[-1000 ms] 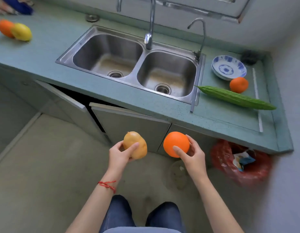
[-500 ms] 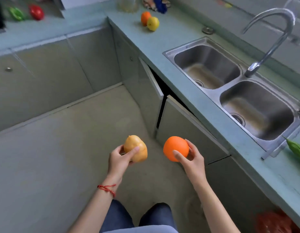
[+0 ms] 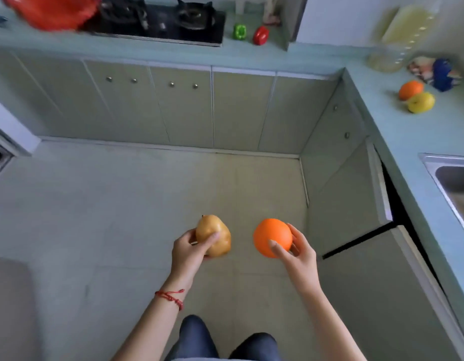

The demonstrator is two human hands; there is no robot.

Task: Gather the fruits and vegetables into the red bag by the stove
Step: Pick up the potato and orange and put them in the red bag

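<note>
- Over the floor, in the head view, the left hand [image 3: 185,252] has its grip wrapped around a brown pear [image 3: 214,235].
- Beside it, the right hand [image 3: 301,252] pinches an orange [image 3: 271,237] between thumb and fingers.
- At the far left end of the table [image 3: 421,131], the red bag [image 3: 52,11] sits blurred beside the stove [image 3: 160,24].
- Right of the stove stand a green pepper [image 3: 239,31] and a red pepper [image 3: 261,35].
- Along the table's right run, a second orange [image 3: 410,89] touches a yellow fruit [image 3: 421,102].
</note>
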